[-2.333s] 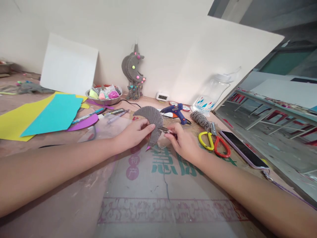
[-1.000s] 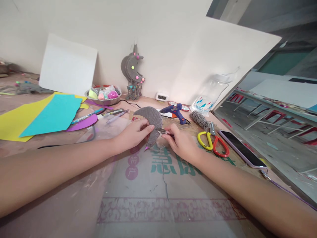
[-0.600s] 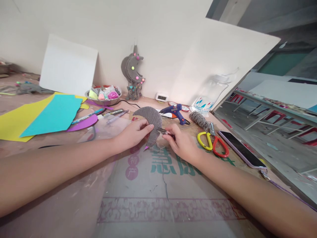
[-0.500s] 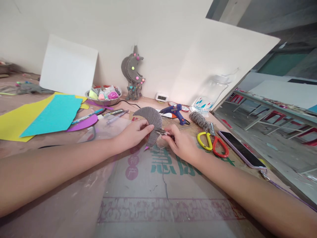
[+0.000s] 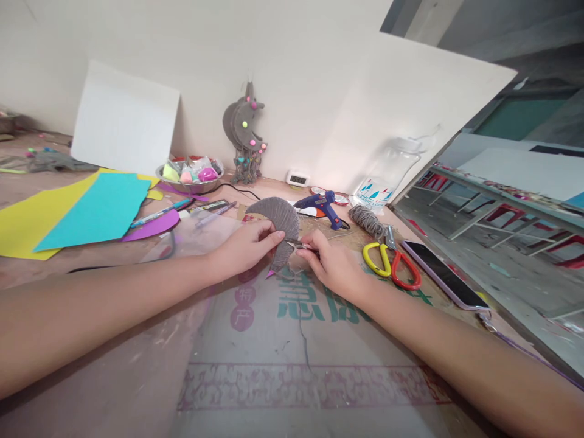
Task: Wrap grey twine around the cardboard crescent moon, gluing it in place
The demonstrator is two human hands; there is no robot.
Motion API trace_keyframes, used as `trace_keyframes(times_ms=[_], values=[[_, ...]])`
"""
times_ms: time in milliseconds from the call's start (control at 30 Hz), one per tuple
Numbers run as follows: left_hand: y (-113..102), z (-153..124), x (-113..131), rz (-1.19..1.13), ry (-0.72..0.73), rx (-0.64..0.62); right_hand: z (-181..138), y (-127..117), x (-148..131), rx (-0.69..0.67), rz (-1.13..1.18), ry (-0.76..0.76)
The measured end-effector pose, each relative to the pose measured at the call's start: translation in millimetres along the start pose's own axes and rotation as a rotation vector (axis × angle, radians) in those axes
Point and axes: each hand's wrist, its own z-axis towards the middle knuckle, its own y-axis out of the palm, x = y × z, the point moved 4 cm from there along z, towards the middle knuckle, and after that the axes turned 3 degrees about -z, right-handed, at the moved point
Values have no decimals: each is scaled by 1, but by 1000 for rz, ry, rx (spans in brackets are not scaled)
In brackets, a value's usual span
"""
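A crescent moon shape [image 5: 277, 213] wound with grey yarn stands tilted above the covered work surface. Its lower tip shows bare purple. My left hand [image 5: 249, 248] pinches the crescent at its inner side, thumb on the near face. In my right hand [image 5: 329, 258] is a small pointed metal tool [image 5: 297, 244], its tip against the yarn near my left thumb; whether it is tweezers or snips I cannot tell. A loose strand of grey yarn [image 5: 304, 334] trails over the clear sheet toward me.
Behind the crescent lies a blue glue gun [image 5: 326, 207]. Rightward are a grey yarn bundle [image 5: 367, 222], scissors [image 5: 392, 261] and a phone [image 5: 444, 274]. A bowl of clay [image 5: 191, 173], coloured sheets [image 5: 98, 210] and pens lie left. A decorated moon [image 5: 244, 125] hangs at the back.
The metal tool's pointed tip now shows more plainly across the yarn by my left thumb. Both hands stay nearly in place, and the crescent is held as before.
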Motion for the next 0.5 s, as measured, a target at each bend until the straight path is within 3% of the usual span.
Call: trace_keyframes(times_ms=[500], values=[[0,2,-1,-30,-10,8,-2,-4,0,105,23,-2]])
